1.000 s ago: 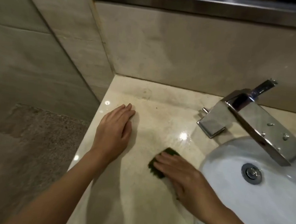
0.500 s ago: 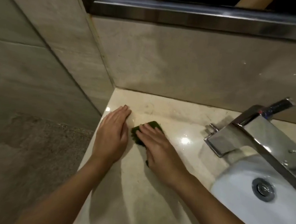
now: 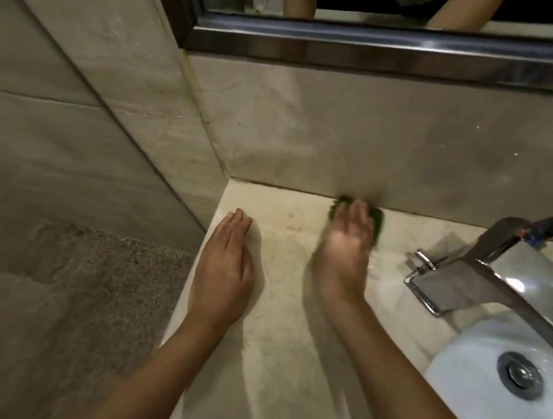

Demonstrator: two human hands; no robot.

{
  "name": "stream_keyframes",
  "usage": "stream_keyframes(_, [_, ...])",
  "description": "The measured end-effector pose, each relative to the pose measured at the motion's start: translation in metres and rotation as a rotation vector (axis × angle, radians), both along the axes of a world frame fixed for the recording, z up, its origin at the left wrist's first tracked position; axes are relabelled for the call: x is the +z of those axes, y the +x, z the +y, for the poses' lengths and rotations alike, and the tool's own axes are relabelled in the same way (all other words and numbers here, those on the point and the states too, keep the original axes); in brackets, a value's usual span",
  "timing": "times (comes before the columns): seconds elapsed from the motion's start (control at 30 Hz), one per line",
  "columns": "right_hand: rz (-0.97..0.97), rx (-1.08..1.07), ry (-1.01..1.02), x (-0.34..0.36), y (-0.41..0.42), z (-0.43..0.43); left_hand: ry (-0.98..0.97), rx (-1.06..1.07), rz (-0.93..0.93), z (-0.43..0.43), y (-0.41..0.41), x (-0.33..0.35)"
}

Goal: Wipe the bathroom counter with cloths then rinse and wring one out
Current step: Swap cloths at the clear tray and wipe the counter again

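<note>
A small dark green cloth [image 3: 376, 216] lies on the cream marble counter [image 3: 275, 351], right against the back wall. My right hand [image 3: 344, 249] presses flat on top of it and is blurred by motion; only the cloth's far edges show past the fingers. My left hand [image 3: 224, 268] rests palm down, holding nothing, fingers together, on the counter's left edge. The white basin [image 3: 484, 418] with its metal drain [image 3: 520, 374] sits at the lower right.
A chrome faucet [image 3: 505, 278] stands right of my right hand, over the basin. A tiled wall closes the back; a metal mirror frame [image 3: 384, 56] runs above. Left of the counter the floor drops away with a brown mat [image 3: 68, 290].
My right hand has pushed the green cloth from near the basin across toward my left hand, then up to the back wall. My left hand has stayed in place.
</note>
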State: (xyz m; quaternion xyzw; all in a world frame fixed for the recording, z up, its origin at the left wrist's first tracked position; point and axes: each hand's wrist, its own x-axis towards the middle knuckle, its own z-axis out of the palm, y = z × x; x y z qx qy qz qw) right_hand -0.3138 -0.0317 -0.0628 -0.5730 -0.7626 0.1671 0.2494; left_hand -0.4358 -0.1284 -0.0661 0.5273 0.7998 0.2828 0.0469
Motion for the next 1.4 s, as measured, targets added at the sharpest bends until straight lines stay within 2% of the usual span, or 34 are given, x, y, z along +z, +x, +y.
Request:
stream_keyframes(0.1, [0.019, 0.22, 0.033, 0.006, -0.035, -0.018, -0.003, -0.01, 0.01, -0.001, -0.003, 0.0])
stream_keyframes(0.2, [-0.021, 0.37, 0.041, 0.003, -0.013, -0.019, -0.007, -0.002, -0.006, -0.002, -0.001, 0.001])
stream_keyframes(0.23, [-0.02, 0.355, 0.032, 0.001, 0.003, -0.015, -0.006, 0.0, -0.009, -0.003, 0.0, 0.003])
stream_keyframes(0.33, [0.014, 0.117, 0.064, -0.001, 0.047, -0.005, -0.011, 0.006, -0.007, -0.002, 0.001, 0.004])
stream_keyframes(0.43, [0.018, 0.049, 0.075, -0.003, 0.031, -0.003, -0.019, 0.019, -0.018, 0.0, 0.002, 0.003])
stream_keyframes(0.6, [0.078, 0.472, 0.062, 0.004, -0.036, -0.018, 0.004, -0.005, -0.015, -0.002, -0.003, 0.001])
stream_keyframes(0.7, [0.052, 0.533, 0.06, 0.003, 0.004, -0.021, -0.003, -0.014, -0.002, -0.002, -0.003, 0.001])
stream_keyframes(0.83, [0.056, 0.374, 0.035, 0.001, 0.066, -0.025, -0.018, 0.008, -0.018, -0.001, -0.002, 0.002])
stream_keyframes(0.97, [0.074, 0.518, 0.017, 0.0, 0.074, -0.037, 0.032, -0.022, 0.025, -0.005, 0.0, 0.004])
stream_keyframes(1.1, [0.086, 0.628, -0.041, 0.006, 0.093, -0.043, 0.003, -0.099, 0.206, -0.014, 0.01, 0.012])
stream_keyframes(1.27, [0.161, 0.584, -0.006, 0.025, 0.148, -0.064, -0.025, -0.094, 0.128, -0.037, 0.06, 0.026])
stream_keyframes(1.4, [0.236, 0.495, -0.083, 0.029, 0.215, -0.075, -0.065, -0.165, 0.107, -0.053, 0.114, 0.027])
